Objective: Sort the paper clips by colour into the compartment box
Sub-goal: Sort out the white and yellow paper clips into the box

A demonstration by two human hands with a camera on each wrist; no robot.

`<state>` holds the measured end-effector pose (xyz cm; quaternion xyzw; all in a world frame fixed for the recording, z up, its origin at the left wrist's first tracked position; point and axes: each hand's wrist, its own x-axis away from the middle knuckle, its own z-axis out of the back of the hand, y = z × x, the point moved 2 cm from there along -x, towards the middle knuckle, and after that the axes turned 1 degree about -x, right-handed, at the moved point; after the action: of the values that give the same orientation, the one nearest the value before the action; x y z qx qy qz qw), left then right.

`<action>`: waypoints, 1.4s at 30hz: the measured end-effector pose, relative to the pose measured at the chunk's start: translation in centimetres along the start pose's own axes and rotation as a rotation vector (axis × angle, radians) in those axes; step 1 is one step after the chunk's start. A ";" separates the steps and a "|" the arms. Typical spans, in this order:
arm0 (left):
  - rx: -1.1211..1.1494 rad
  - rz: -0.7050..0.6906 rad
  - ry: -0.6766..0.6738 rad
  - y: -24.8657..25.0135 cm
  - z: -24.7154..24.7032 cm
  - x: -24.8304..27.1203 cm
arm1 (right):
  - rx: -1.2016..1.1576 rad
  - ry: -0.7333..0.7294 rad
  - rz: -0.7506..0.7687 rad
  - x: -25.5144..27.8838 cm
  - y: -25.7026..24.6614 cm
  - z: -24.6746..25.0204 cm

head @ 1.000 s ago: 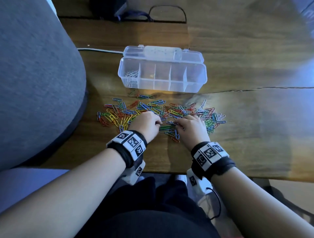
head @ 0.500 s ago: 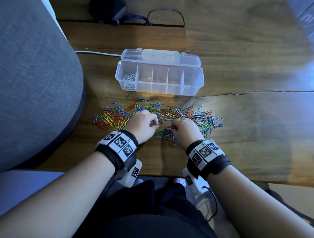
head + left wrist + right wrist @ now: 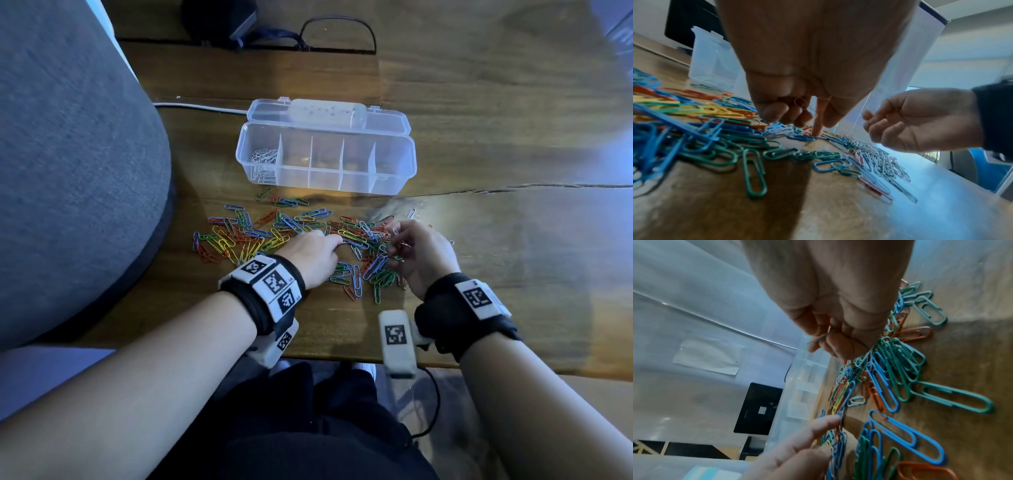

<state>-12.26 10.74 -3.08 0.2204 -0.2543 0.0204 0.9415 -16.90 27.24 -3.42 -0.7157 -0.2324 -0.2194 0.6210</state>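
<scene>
A heap of coloured paper clips (image 3: 284, 229) lies on the wooden table in front of the clear compartment box (image 3: 342, 180). The box's lid is open and its leftmost compartment holds silver clips (image 3: 263, 162). My left hand (image 3: 313, 253) rests on the heap, its index finger (image 3: 817, 128) pressing down on the table. Its other fingers curl round a paper clip (image 3: 800, 101). My right hand (image 3: 418, 253) is lifted just above the heap's right side. It pinches silver paper clips (image 3: 818, 339) between thumb and fingers.
A grey upholstered seat (image 3: 68, 171) fills the left side. A white cable (image 3: 202, 107) runs behind the box, with glasses (image 3: 337, 32) and a black object at the far edge. A crack (image 3: 513, 187) crosses the table at the right. Loose silver clips (image 3: 879, 159) lie under the right hand.
My right hand has lifted off the heap, moved right and turned, holding silver clips. My left hand has stayed on the heap.
</scene>
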 end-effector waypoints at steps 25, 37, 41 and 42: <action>0.000 0.069 0.221 -2.1 1.1 -1.1 | 1.426 -0.212 0.462 -1.1 0.5 -4.9; -0.049 0.022 0.225 -3.2 0.8 -0.7 | 1.675 -0.181 0.456 -0.9 1.1 -5.7; -0.005 -0.019 0.164 -3.1 0.6 -1.0 | 1.772 -0.265 0.421 -0.3 1.1 -5.9; 0.029 -0.021 0.169 -3.0 0.7 -1.0 | 1.778 -0.286 0.408 -0.2 1.2 -6.0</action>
<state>-13.01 7.83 -4.21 0.2339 -0.1714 0.0327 0.9565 -16.51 21.16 -3.65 -0.0231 -0.2594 0.2441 0.9341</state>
